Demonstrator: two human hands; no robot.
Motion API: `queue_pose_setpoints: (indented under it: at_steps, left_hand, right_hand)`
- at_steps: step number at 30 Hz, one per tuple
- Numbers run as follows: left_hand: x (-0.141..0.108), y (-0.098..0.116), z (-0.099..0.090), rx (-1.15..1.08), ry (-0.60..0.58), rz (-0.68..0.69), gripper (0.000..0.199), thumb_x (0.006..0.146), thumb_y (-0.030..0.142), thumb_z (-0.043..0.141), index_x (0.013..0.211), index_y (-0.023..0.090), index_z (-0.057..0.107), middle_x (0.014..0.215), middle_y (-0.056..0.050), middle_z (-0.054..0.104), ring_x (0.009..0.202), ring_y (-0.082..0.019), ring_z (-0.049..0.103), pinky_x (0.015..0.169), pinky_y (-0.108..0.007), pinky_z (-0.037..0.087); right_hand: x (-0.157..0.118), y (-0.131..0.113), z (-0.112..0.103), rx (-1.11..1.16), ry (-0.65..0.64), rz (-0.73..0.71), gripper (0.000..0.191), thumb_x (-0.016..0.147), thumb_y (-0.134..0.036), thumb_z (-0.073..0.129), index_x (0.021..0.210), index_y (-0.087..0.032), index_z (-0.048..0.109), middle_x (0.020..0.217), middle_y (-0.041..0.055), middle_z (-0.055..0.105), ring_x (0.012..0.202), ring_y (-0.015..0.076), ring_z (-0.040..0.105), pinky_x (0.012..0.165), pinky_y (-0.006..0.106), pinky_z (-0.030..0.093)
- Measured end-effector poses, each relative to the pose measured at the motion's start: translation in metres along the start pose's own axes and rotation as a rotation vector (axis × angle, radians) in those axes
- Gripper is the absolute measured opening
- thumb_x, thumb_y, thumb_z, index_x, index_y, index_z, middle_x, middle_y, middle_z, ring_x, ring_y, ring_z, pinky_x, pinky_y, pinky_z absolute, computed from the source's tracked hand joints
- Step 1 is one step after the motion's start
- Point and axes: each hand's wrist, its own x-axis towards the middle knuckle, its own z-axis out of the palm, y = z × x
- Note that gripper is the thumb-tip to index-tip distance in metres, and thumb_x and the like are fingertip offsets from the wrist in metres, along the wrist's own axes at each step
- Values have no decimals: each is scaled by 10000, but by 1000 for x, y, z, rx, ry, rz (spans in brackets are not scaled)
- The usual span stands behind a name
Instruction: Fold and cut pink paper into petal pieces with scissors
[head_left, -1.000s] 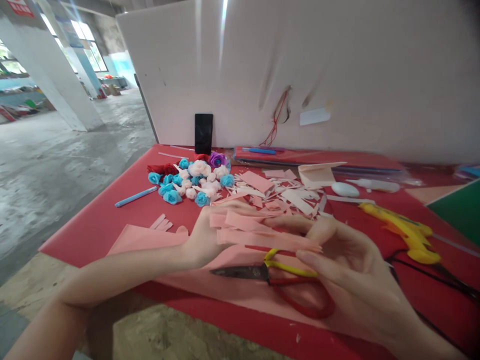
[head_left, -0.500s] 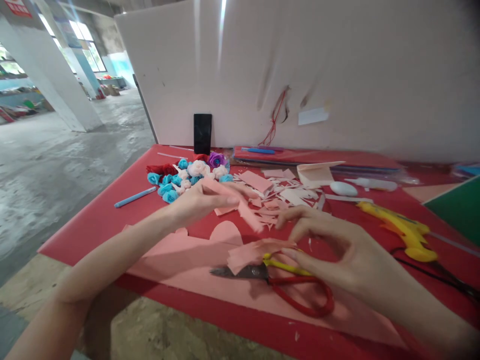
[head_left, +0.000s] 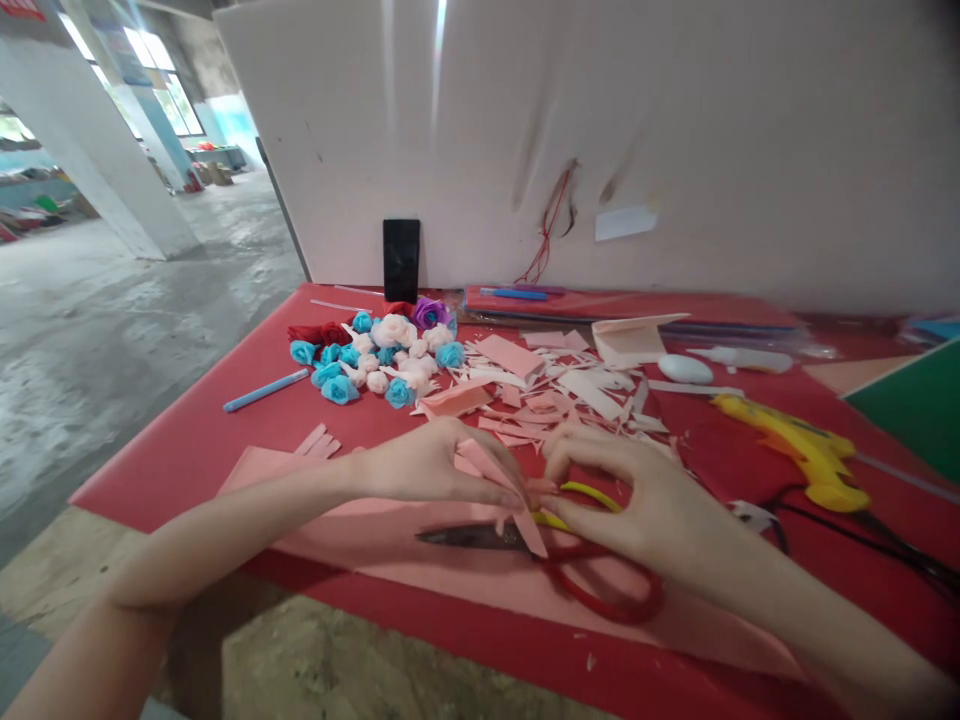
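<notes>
Head view: one pink paper strip (head_left: 504, 482), narrow, flat-faced, slanting down over the scissors (head_left: 480, 537). Left hand (head_left: 442, 465): fingers closed on the strip. Right hand (head_left: 619, 490): thumb and forefinger pinched at a small pink piece (head_left: 538, 488), just beside the strip, above the scissors' handles.

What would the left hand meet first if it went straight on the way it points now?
Most likely the small pink paper piece at the fingertips of the right hand, then those fingers. Both look just ahead of the left hand and its flat pink paper strip, though depth is unclear.
</notes>
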Motion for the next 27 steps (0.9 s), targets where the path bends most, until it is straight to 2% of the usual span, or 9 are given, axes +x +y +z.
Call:
queue_pose_setpoints:
  at_steps: [4,9,12,19,23,27]
  left_hand:
    - [0,-1,1,34,55,12,109,740,157,599,764,101,689,820,-84,675,809,-157,606,755,-254,478]
    - [0,-4,2,23,58,29,78,728,149,613,745,105,675,824,-67,666,809,-145,606,757,-245,478]
    - [-1,-3,0,38,70,35,97,732,148,609,785,96,670,848,-70,664,817,-141,611,768,-242,484]
    - [-4,2,-11,201,94,43,121,766,166,577,788,136,692,859,-37,697,828,-126,623,777,-217,479]
    - [-15,1,-19,282,84,-12,134,762,154,574,802,117,696,865,-55,707,831,-132,636,783,-207,477]
    - [-42,-6,-32,352,125,-137,141,759,171,568,809,142,697,861,-38,706,809,-134,636,739,-202,475]
  right_hand:
    - [0,1,1,12,-1,51,170,692,-257,550,552,-198,473,578,-14,547,539,124,481,513,250,396]
    - [1,4,2,95,14,144,73,671,-280,575,690,-212,592,729,-3,632,714,157,565,648,274,446]
    - [0,6,2,121,12,179,98,692,-292,574,658,-211,618,701,-7,646,680,147,576,640,259,447]
    - [-1,12,-2,83,204,255,177,667,-396,606,657,-233,674,672,5,680,612,178,606,566,294,455]
    - [-1,14,0,84,246,279,173,639,-390,610,669,-244,698,730,17,700,671,199,641,623,308,503]
    - [3,16,4,72,275,277,186,634,-389,607,709,-253,711,798,21,709,728,219,655,644,317,524]
